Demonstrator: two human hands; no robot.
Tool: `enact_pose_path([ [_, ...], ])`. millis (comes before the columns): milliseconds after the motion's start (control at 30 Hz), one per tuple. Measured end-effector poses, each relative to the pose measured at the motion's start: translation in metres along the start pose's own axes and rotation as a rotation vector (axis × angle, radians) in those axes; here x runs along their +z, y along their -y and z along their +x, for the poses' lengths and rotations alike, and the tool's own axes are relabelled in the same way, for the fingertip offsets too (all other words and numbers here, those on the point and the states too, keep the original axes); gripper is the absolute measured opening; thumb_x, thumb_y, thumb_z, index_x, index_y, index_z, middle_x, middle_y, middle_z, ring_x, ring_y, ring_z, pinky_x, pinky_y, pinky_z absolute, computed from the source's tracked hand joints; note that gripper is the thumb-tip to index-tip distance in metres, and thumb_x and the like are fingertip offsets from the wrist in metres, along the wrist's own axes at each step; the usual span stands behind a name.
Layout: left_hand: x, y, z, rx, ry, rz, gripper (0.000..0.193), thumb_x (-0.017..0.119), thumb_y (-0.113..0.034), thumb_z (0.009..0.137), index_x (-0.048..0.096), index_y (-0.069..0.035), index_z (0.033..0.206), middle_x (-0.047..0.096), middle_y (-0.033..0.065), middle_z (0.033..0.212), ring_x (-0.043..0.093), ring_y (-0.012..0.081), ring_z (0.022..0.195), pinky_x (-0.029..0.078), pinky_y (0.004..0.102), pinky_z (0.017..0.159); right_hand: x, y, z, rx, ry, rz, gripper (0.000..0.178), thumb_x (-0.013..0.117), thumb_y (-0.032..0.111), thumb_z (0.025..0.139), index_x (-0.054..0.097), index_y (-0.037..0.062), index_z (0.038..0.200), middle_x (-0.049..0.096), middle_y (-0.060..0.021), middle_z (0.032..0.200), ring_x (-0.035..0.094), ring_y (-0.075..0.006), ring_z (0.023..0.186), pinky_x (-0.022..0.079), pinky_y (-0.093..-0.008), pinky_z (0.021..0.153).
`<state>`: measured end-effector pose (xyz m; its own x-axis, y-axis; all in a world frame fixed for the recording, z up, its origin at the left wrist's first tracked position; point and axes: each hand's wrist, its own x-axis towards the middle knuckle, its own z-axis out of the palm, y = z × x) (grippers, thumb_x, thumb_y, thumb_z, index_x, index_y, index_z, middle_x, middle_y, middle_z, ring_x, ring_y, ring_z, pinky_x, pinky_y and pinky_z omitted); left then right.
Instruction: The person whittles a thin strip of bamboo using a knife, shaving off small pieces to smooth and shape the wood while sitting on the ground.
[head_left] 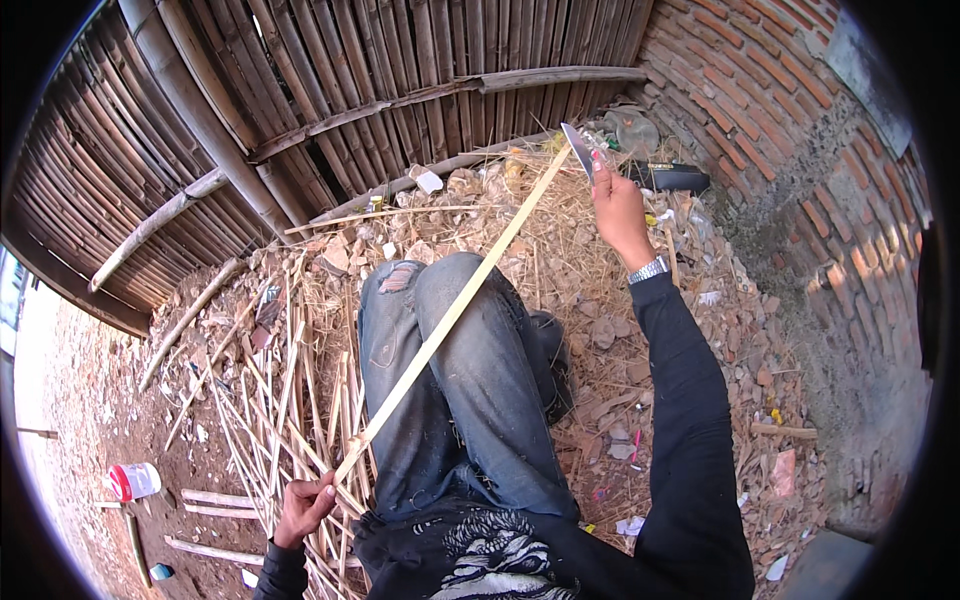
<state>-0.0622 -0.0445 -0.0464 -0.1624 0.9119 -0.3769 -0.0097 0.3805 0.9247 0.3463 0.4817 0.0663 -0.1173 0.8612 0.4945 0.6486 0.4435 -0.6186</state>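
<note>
A long, pale bamboo strip [465, 295] runs slantwise across my knees, from lower left to upper right. My left hand [305, 508] pinches its lower end beside my thigh. Out in front to the right, my right hand [621, 212] grips a knife [577, 150] by its handle, which the fingers mostly cover. The knife's blade points up and lies by the strip's far end; whether the edge touches it I cannot tell. Next to my left leg lies a loose pile of split bamboo strips [285, 420].
A bamboo slat wall [400, 60] stands ahead, with a brick wall [830, 190] to the right. Rubble and straw [600, 340] cover the ground. A black shoe-like object [672, 178] lies past my right hand. A white and red tub [134, 481] is at far left.
</note>
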Motion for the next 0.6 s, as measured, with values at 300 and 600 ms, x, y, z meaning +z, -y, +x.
enact_pose_path([
  [300, -0.006, -0.009, 0.000, -0.011, -0.036, 0.011, 0.031, 0.072, -0.017, 0.099, 0.072, 0.009, 0.117, 0.065, -0.0038, 0.072, 0.050, 0.0020, 0.064, 0.041, 0.0215, 0.057, -0.024, -0.035, -0.016, 0.174, 0.184, 0.244, 0.055, 0.048, 0.042, 0.110, 0.061, -0.0022, 0.080, 0.055, -0.0134, 0.059, 0.052, -0.0242, 0.051, 0.043, -0.0412, 0.055],
  [600, 0.003, -0.021, 0.004, -0.092, 0.000, -0.025, 0.028, 0.070, -0.017, 0.101, 0.074, 0.009, 0.110, 0.059, -0.0041, 0.069, 0.047, 0.0028, 0.059, 0.038, 0.0215, 0.055, 0.012, 0.000, -0.049, -0.090, 0.300, 0.145, 0.062, 0.047, 0.046, 0.109, 0.060, -0.0021, 0.074, 0.055, -0.0139, 0.056, 0.052, -0.0262, 0.050, 0.041, -0.0429, 0.054],
])
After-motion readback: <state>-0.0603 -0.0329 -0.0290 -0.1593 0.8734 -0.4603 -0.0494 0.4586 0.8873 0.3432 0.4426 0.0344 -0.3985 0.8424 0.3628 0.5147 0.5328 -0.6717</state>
